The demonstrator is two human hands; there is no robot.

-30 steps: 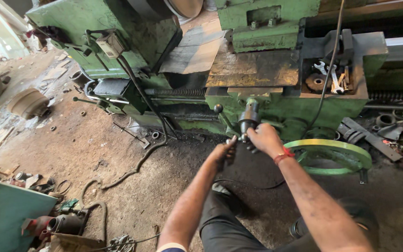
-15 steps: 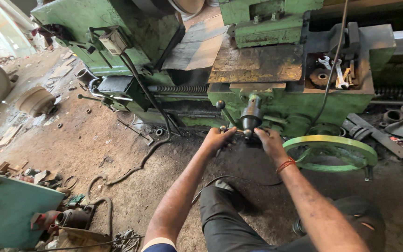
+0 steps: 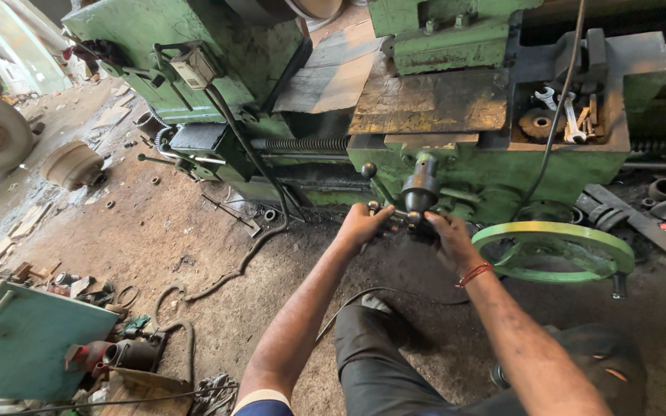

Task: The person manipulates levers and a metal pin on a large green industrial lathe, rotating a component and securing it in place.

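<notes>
dark crank handle [image 3: 418, 202], both hands gripping

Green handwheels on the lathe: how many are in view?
1. The large green ring-shaped handwheel sits at the lathe's lower front, just right of the right hand. Others may be hidden behind the carriage or out of frame.

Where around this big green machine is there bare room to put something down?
The rusty flat plate on top of the lathe is bare, beside the crowded tray of spanners. The dirt floor between the lathe and the blue box is mostly open. Both hands, left hand and right hand, crowd the crank handle.
</notes>
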